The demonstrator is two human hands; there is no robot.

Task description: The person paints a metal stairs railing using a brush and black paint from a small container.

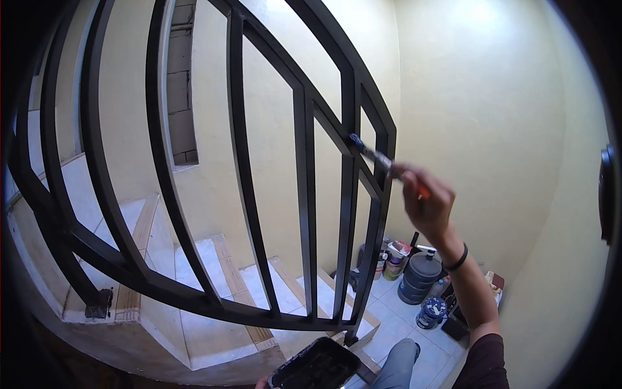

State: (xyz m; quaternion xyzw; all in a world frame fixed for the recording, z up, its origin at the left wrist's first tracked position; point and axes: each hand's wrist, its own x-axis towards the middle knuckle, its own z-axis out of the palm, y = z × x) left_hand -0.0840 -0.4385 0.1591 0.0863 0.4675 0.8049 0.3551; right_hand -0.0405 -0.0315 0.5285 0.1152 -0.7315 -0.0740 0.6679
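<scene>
A dark metal stair railing [238,121] curves across the left and middle of the head view. My right hand [430,197] grips a paintbrush [381,159] with an orange handle; its dark, wet-looking bristles meet the railing's sloping upper bar, close to a vertical bar. At the bottom edge, my left hand [262,383] shows only its fingers, at the left rim of a black rectangular tray [318,364] coated inside with dark paint. The rest of that hand is hidden or out of the picture.
Tiled steps [209,335] run behind and below the railing, beside cream walls [476,121]. On the floor at lower right stand a large blue water jug [420,277], a paint-spattered bucket [431,312], bottles and several containers. My leg [398,362] shows near the tray.
</scene>
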